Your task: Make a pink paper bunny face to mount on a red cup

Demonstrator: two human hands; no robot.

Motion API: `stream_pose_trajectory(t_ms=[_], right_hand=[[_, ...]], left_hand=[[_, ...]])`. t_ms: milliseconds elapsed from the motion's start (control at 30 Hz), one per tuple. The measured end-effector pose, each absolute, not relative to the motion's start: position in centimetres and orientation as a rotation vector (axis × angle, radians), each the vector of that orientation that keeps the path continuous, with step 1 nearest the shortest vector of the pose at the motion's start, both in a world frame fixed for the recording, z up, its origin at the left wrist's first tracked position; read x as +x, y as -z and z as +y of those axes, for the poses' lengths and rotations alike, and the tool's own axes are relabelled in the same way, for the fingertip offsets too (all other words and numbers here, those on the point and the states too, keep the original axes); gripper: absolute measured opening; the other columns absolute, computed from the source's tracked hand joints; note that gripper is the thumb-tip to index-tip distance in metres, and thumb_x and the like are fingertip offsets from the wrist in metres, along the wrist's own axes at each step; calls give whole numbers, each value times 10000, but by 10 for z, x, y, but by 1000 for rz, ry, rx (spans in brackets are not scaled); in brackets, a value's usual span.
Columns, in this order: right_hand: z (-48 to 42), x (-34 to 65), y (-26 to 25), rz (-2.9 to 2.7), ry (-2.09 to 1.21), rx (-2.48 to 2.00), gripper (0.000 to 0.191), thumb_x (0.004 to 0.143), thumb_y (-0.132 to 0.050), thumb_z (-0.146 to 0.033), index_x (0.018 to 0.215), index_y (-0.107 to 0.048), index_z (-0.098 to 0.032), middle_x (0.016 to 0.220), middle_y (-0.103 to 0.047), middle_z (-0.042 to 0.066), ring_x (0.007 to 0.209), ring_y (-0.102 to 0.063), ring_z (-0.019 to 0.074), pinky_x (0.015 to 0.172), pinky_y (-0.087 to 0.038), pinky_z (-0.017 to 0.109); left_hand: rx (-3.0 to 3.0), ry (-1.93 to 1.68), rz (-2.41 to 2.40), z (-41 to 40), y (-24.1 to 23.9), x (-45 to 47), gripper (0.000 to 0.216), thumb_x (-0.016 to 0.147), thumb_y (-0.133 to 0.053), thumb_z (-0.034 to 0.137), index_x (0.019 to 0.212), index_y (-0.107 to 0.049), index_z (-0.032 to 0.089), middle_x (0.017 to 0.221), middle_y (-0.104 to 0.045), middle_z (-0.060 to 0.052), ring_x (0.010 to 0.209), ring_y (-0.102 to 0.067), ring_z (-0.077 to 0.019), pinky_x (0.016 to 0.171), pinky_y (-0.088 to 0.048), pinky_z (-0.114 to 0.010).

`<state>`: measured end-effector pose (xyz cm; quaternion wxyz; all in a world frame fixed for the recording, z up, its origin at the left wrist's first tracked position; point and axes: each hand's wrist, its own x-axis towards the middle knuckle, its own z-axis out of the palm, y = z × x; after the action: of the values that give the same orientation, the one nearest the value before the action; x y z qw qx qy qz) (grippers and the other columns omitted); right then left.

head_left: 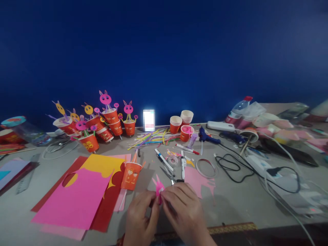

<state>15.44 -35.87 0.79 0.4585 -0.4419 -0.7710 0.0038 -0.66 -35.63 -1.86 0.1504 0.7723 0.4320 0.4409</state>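
Note:
Near the table's front edge, my left hand (142,213) and my right hand (185,206) meet around a small pink paper bunny head (159,187) with two upright ears. The fingers of both hands pinch it, hiding its lower part. Just left of it an orange paper cup (132,175) with printed faces stands slightly tilted, pipe cleaners sticking out of its sides and top. Scissors (171,177) lie beyond my right hand, partly covered by it. To the right is a cut-up light pink paper scrap (196,179).
Pink, yellow and red paper sheets (74,201) are stacked at left. Finished-looking bunny cups (110,118) stand behind. Pipe cleaners (153,138), markers (164,160), a tape roll (206,168), a blue glue gun (208,136), cords and a power strip (276,184) spread across the middle and right.

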Motion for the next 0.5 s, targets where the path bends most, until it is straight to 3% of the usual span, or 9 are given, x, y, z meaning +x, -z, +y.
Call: stream_pose_trajectory(t_ms=[233,367,500], right_hand=[[-358,154,-10,-1873,-6,-1100,151,841,-567,-65,867,-637,-197,751,-699,30,717,-607,198,702,-448,339],[-349,180,-6,-1728,-82,-1152,141,857,-558,-87,816,-616,-209,743,-680,28,708,-614,185,676,-467,308],[-332,237,14,-1570,122,-1436,115,879,-582,-228,775,-625,-205,750,-680,59,743,-622,232,706,-471,360]], left_hand=[[2081,-1246,1241,-360,19,-7,129,908,-533,174,921,-653,219,857,-718,-46,766,-674,-180,657,-488,-223],[1677,-1196,1278,-356,19,-8,211,932,-541,294,791,-670,204,700,-673,-23,658,-626,-160,629,-460,-223],[1195,-1178,1111,-350,22,-8,339,906,-582,431,699,-650,171,636,-628,-26,589,-564,-141,584,-443,-231]])
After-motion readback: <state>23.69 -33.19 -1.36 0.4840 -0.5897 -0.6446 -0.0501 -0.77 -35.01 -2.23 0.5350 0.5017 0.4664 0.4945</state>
